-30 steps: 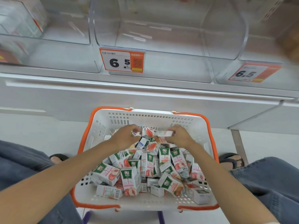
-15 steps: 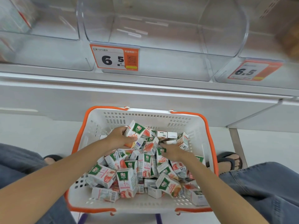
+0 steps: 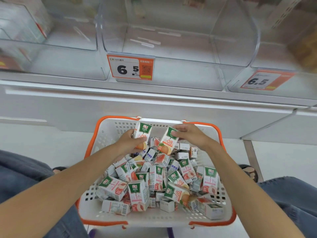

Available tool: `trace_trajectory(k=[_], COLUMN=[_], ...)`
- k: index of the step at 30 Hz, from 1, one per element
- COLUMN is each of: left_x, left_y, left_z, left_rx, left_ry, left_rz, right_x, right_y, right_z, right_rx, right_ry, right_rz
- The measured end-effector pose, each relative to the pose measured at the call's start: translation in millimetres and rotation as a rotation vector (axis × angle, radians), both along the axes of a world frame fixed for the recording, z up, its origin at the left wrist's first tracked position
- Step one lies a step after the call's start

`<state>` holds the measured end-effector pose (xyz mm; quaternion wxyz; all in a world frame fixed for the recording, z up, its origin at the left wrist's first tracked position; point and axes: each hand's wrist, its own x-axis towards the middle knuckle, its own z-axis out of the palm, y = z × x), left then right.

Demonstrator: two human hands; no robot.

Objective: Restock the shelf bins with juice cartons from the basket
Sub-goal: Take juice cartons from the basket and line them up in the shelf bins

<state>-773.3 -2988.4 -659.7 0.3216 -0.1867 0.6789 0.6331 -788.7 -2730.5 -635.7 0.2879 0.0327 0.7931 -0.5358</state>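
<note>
Two juice cartons are out of the heap. The left carton (image 3: 142, 134) stands upright and the right carton (image 3: 169, 140) leans with its top toward one o'clock. Both sit at the twelve o'clock end of the basket (image 3: 109, 133), just above the loose pile of cartons (image 3: 154, 182) that fills the rest of it.

Half a second ago only the left hand had a carton coming up, while the right was still pressed down among the pile. A second ago both were rummaging at the far end. Now each hand has one carton lifted free, so the picking part of this round looks done. The carry up to the shelf is likely what comes next.

The left hand (image 3: 127, 143) grips its carton from the eight o'clock side, with the thumb across the printed front. The right hand (image 3: 188, 134) holds its carton from the three o'clock side, with the fingers curled over the top edge. The hands are apart, and the two cartons stand close side by side between them.

Straight up at twelve o'clock, well above the basket, the clear shelf bin (image 3: 171, 48) looks bare behind its price tag (image 3: 131, 67). A second price tag (image 3: 264, 81) marks the neighbouring bin at two o'clock. Denim-clad knees flank the basket at nine and three o'clock.
</note>
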Motion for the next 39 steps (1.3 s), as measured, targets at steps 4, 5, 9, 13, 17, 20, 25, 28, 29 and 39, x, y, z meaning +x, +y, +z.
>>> trace_trajectory(k=[4, 5, 9, 13, 17, 20, 25, 28, 29, 39], left_x=[-6.6, -7.3, -4.1, -5.5, -12.6, -23.9, -55.4, -82.6, -93.0, -141.5], left_y=[-6.0, -7.2, -5.1, -0.9, 32.2, 66.9, 136.6, 177.6, 188.4, 219.9], left_z=[33.6, 44.8, 81.5, 115.0, 158.4, 194.3, 245.1, 255.3, 254.7, 201.5], left_rx=[0.143, 0.147, 0.195, 0.26, 0.235, 0.187, -0.218, -0.421, -0.507, -0.677], left_ry=[0.006, 0.023, 0.134, 0.222, 0.388, 0.545, 0.949, 1.141, 1.171, 1.076], left_rz=[0.01, -0.038, -0.207, -0.222, -0.321, -0.433, -0.596, -0.586, -0.598, -0.621], right_x=[-9.1, -9.2, -7.6, -7.4, -7.3, -9.5, -21.0, -36.0, -42.3, -117.5], right_y=[-33.7, -42.8, -64.6, -60.1, -30.0, 6.5, 91.0, 140.9, 156.3, 189.6], right_z=[49.8, 60.5, 92.4, 128.3, 171.4, 208.6, 260.0, 271.6, 272.4, 225.9], right_rx=[-0.132, -0.142, -0.189, -0.235, -0.22, -0.186, 0.047, 0.045, 0.048, 0.202], right_ry=[0.058, 0.077, 0.157, 0.129, 0.087, 0.166, 0.435, 0.577, 0.627, 0.368], right_rz=[0.015, 0.031, 0.037, 0.083, 0.193, 0.161, -0.052, -0.237, -0.298, 0.027])
